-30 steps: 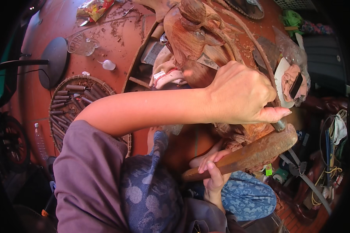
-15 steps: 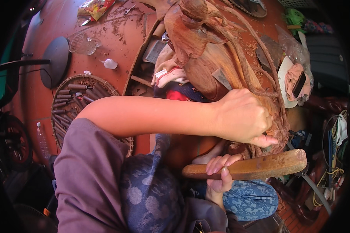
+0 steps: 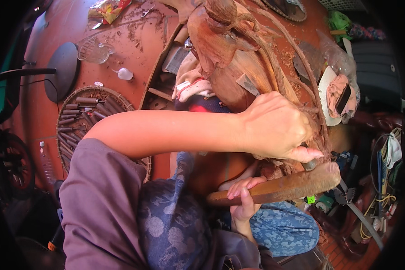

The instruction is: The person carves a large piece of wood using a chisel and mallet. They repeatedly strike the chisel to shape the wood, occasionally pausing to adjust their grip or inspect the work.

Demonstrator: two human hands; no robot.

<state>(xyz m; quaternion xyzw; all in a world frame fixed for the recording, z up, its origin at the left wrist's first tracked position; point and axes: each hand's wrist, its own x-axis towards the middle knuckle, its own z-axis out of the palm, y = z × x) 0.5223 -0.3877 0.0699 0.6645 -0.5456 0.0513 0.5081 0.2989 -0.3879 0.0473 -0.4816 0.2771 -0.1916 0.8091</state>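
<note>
My left arm reaches across the view, and my left hand [image 3: 279, 128] is closed in a fist around a chisel [image 3: 248, 84]. Its flat metal blade shows beyond the fist, against the reddish-brown wood carving [image 3: 211, 42]. Below my thumb the end of the chisel's handle peeks out. My right hand [image 3: 244, 191] grips a wooden club-shaped mallet [image 3: 297, 185] by its narrower end. The mallet's thick end lies close by the chisel handle's end; whether they touch I cannot tell. My left forearm and fist hide part of the carving.
A round woven basket [image 3: 132, 106] of handled tools stands to the left. Beyond it are a glass mug [image 3: 94, 50], a small white bottle [image 3: 125, 74] and a clear plastic bottle [image 3: 46, 157]. Cloths [image 3: 191, 83] lie beside the carving. A white hat [image 3: 327, 96] bearing a phone [image 3: 343, 99] sits at right.
The mallet has moved up and slightly left, bringing its thick end nearer the chisel's handle. My left hand still grips the chisel; the whole view has shifted a little.
</note>
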